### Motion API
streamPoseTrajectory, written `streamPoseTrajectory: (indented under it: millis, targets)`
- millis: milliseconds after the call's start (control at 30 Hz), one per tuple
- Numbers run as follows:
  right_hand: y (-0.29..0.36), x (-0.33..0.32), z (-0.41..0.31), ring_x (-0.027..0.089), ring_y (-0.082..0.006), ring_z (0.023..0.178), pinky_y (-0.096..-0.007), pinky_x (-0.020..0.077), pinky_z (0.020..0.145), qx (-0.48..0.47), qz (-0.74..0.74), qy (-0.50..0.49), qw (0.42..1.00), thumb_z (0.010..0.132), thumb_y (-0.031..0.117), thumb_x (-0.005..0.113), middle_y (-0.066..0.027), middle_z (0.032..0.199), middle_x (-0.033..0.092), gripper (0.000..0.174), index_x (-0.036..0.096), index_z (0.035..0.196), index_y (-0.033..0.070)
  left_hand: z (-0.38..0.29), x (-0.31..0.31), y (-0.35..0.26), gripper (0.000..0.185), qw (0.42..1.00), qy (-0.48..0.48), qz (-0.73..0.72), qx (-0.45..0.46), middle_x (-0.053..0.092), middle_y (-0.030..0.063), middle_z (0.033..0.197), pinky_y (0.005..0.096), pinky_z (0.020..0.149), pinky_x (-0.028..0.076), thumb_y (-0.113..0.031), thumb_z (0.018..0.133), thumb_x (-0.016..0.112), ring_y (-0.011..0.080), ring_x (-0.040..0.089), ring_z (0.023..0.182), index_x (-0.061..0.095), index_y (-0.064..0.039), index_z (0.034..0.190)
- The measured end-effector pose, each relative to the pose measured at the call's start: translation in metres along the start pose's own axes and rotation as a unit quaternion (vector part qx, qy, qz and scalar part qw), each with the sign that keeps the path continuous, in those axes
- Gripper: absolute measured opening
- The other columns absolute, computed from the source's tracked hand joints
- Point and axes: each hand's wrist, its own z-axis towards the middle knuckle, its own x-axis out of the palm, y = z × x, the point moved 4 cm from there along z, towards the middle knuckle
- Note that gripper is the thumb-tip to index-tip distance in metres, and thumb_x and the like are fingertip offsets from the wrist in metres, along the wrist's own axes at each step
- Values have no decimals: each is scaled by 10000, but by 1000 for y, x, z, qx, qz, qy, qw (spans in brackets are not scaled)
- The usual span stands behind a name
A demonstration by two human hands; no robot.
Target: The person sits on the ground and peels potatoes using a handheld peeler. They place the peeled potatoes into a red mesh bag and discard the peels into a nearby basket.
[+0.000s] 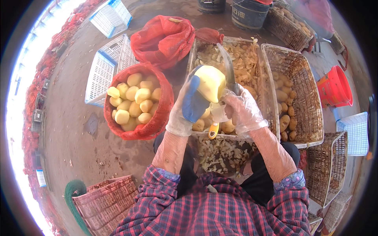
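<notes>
My left hand [186,100], in a white knit glove with a blue coated palm, holds a large peeled potato [210,82]. A thin plastic glove covers my right hand [243,107], which grips a knife [228,63] with its curved blade pointing away from me. The blade stands just right of the potato. Below the potato hangs a pale translucent slice [220,113] near my right fingers. Under both hands is a plastic crate [271,118] holding peelings [240,60] and potatoes. A yellow handle [213,130], its other end hidden, rests at the crate's near edge.
Left stands a red mesh sack [130,136] of peeled potatoes, beside another red mesh bag [162,41] and a white basket [100,73]. Right is a dirty crate [307,88] with unpeeled potatoes, then red buckets [335,87]. Peelings [224,155] lie between my legs. Another person [319,17] is at upper right.
</notes>
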Motion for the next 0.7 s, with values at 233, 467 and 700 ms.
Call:
streamPoseTrajectory:
  millis: [233, 467, 700]
  targets:
    - [-4, -7, 1, 478, -74, 562, -241, 376, 503, 21, -3, 37, 999, 920, 281, 732, 25, 767, 548, 331, 617, 1116, 40, -13, 4, -10, 825, 981, 62, 181, 33, 568, 107, 1341, 336, 1003, 502, -387, 940, 744, 197, 580, 1203, 326, -50, 1567]
    - [-4, 1, -6, 522, -68, 595, -240, 422, 544, 13, -45, 43, 998, 956, 282, 676, 14, 760, 597, 321, 628, 1151, 31, -16, 13, -2, 889, 965, 85, 247, 25, 564, 109, 1332, 346, 948, 536, -398, 867, 809, 212, 594, 1168, 348, -54, 1545]
    - [27, -10, -20, 718, -275, 816, -381, 555, 747, -182, -431, 6, 884, 870, 166, 740, -142, 902, 730, 363, 670, 1198, 27, -20, -2, -4, 727, 998, 24, 58, -20, 610, 92, 1267, 320, 809, 588, -380, 930, 758, 201, 676, 999, 423, -45, 1481]
